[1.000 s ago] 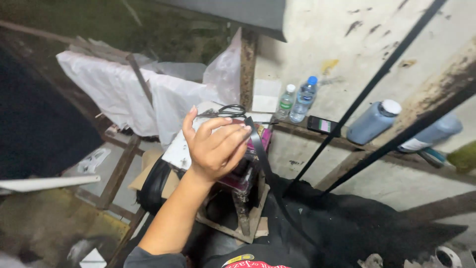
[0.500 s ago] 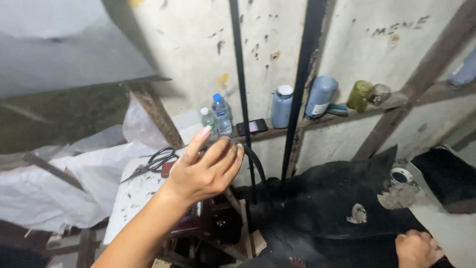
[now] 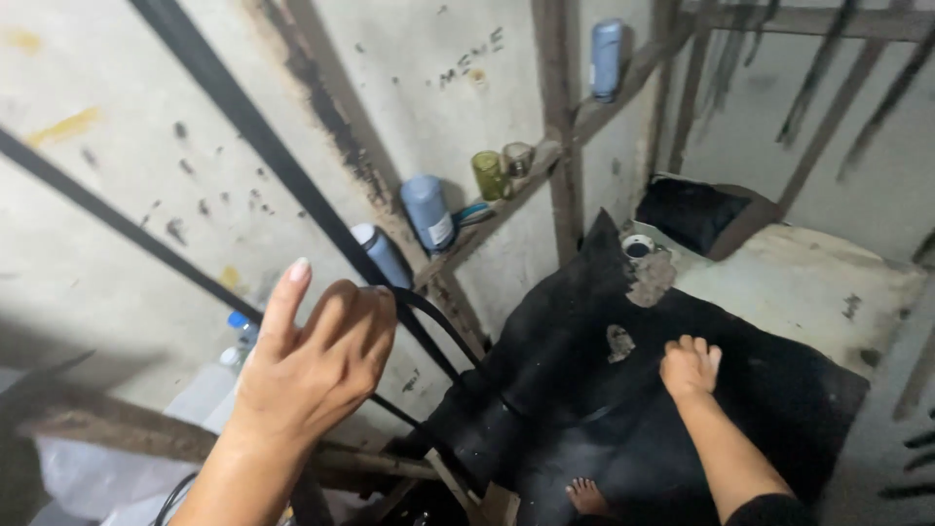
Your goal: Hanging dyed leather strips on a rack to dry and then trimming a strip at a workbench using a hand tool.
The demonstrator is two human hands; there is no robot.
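My left hand (image 3: 312, 375) is raised close to the camera at lower left, with the index finger up and the other fingers curled. A thin black strap (image 3: 443, 326) loops just past the fingertips, and I cannot tell whether the fingers grip it. My right hand (image 3: 690, 366) lies palm down on a large black sheet (image 3: 575, 390), which is draped over a pale bench (image 3: 808, 282) at the right. The sheet has worn grey patches.
A slanted wooden ledge holds two blue-grey cans (image 3: 429, 209), a green jar (image 3: 487, 175) and a plastic bottle (image 3: 239, 336). Another can (image 3: 606, 54) stands higher up. A white tape roll (image 3: 638, 245) and a black cushion (image 3: 691, 209) lie on the bench. A bare foot (image 3: 587, 495) shows below.
The view has swung right, away from the table with scissors. My left hand has lifted off the machine it covered. My right hand now rests further up the black sheet.
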